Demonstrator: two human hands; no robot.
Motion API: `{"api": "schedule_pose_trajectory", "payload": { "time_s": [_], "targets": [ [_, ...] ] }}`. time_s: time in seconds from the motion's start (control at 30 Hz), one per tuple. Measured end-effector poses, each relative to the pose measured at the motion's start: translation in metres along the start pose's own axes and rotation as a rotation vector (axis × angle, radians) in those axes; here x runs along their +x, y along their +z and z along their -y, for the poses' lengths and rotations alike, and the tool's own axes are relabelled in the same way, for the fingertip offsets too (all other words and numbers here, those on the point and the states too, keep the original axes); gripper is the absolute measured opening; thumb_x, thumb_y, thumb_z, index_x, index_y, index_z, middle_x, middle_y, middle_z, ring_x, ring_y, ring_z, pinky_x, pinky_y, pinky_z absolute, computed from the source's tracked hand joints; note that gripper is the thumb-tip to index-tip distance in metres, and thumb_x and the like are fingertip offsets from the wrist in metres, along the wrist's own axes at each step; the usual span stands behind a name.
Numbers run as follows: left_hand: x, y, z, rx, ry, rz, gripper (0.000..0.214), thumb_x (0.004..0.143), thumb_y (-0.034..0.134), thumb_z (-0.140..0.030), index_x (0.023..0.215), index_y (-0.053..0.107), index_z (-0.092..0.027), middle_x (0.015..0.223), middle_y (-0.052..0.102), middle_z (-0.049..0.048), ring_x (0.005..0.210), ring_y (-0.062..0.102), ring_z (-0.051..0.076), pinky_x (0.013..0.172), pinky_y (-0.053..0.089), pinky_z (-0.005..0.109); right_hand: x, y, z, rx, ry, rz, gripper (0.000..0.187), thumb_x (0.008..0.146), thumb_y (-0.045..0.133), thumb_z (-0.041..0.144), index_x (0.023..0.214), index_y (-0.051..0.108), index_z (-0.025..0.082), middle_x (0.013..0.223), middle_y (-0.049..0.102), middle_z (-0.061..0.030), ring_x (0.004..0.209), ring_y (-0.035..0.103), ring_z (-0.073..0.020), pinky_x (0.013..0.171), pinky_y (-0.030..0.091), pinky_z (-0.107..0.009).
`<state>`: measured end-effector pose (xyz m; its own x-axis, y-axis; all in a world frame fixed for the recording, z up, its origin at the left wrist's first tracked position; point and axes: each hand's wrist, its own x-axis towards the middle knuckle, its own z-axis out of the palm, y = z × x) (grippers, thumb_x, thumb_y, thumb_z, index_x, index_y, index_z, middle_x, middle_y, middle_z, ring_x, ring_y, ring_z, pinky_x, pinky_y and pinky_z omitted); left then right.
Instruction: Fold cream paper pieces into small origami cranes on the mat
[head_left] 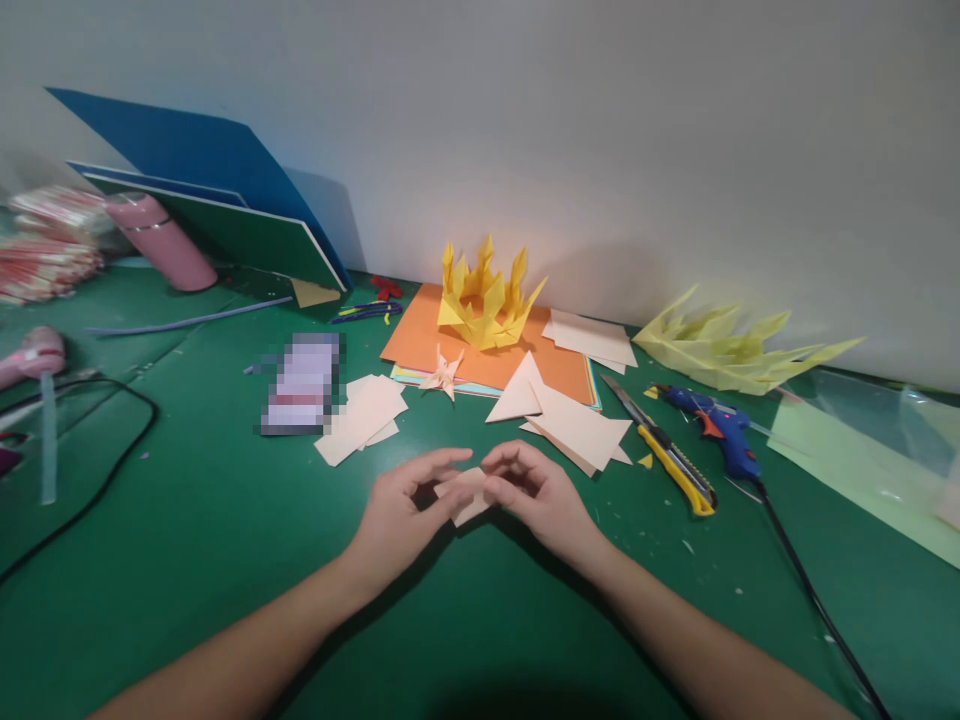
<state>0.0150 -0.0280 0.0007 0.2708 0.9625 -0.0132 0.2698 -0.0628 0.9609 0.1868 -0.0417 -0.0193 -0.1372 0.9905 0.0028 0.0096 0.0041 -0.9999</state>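
Between my two hands is a small piece of pale peach paper, held just above the green table. The thumb and fingers of my left hand grip its left side. My right hand pinches its right edge, fingers curled. Parts of the paper are hidden behind the fingers. Beyond the hands lie a folded peach paper triangle and several peach paper sheets. More peach sheets are to the left. A small peach folded paper star shape rests near a yellow folded paper crown.
The crown stands on orange paper. At right are a yellow utility knife, a blue glue gun with a black cord, and a pale yellow folded paper piece. At left are a blurred phone, a pink bottle and another cord.
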Motion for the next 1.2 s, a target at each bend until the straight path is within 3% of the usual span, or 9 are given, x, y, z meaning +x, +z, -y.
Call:
{"api": "schedule_pose_trajectory", "payload": {
  "time_s": [0.1,0.43,0.77,1.0,1.2],
  "targets": [
    [-0.0003,0.0004,0.0021,-0.034,-0.025,0.032,0.036,0.072,0.064,-0.032,0.106,0.064,-0.019,0.068,0.070,0.0005,0.056,0.062,0.013,0.056,0.051,0.024,-0.0004,0.0007,0.0009,-0.077,-0.036,-0.022,0.022,0.075,0.063,0.042,0.078,0.059,0.021,0.073,0.061,-0.0006,0.066,0.058,-0.0133,0.061,0.049,-0.026],
    [0.0002,0.0005,0.0024,0.030,-0.051,0.077,0.018,0.074,0.062,-0.032,0.086,0.069,-0.020,0.079,0.073,0.0027,0.067,0.065,0.015,0.060,0.052,0.025,-0.0007,-0.0008,0.0005,-0.188,-0.103,-0.066,0.016,0.075,0.062,0.034,0.068,0.061,0.019,0.072,0.061,-0.0022,0.066,0.057,-0.0145,0.060,0.047,-0.027],
    [0.0004,0.0012,0.0028,0.009,-0.063,0.099,0.015,0.072,0.064,-0.033,0.077,0.066,-0.019,0.068,0.067,0.0002,0.057,0.058,0.012,0.053,0.046,0.022,-0.0020,0.0010,-0.0004,-0.204,-0.176,-0.076,0.012,0.076,0.062,0.029,0.068,0.060,0.020,0.073,0.061,-0.0026,0.069,0.058,-0.0150,0.062,0.047,-0.027],
    [0.0016,0.0023,-0.0012,-0.033,-0.087,0.062,0.019,0.070,0.064,-0.037,0.066,0.064,-0.018,0.061,0.063,-0.0008,0.055,0.054,0.011,0.051,0.045,0.022,-0.0028,0.0019,0.0041,-0.229,-0.194,-0.030,0.014,0.078,0.061,0.029,0.066,0.059,0.020,0.070,0.061,-0.0017,0.065,0.057,-0.0142,0.061,0.047,-0.027],
    [0.0036,0.0001,-0.0033,-0.142,-0.086,-0.010,0.020,0.070,0.064,-0.037,0.066,0.060,-0.018,0.065,0.063,-0.0005,0.062,0.057,0.013,0.058,0.048,0.024,-0.0019,0.0014,0.0000,-0.210,-0.098,-0.042,0.014,0.075,0.061,0.031,0.069,0.060,0.019,0.071,0.063,-0.0023,0.064,0.057,-0.0143,0.060,0.047,-0.027]
  ]
}}
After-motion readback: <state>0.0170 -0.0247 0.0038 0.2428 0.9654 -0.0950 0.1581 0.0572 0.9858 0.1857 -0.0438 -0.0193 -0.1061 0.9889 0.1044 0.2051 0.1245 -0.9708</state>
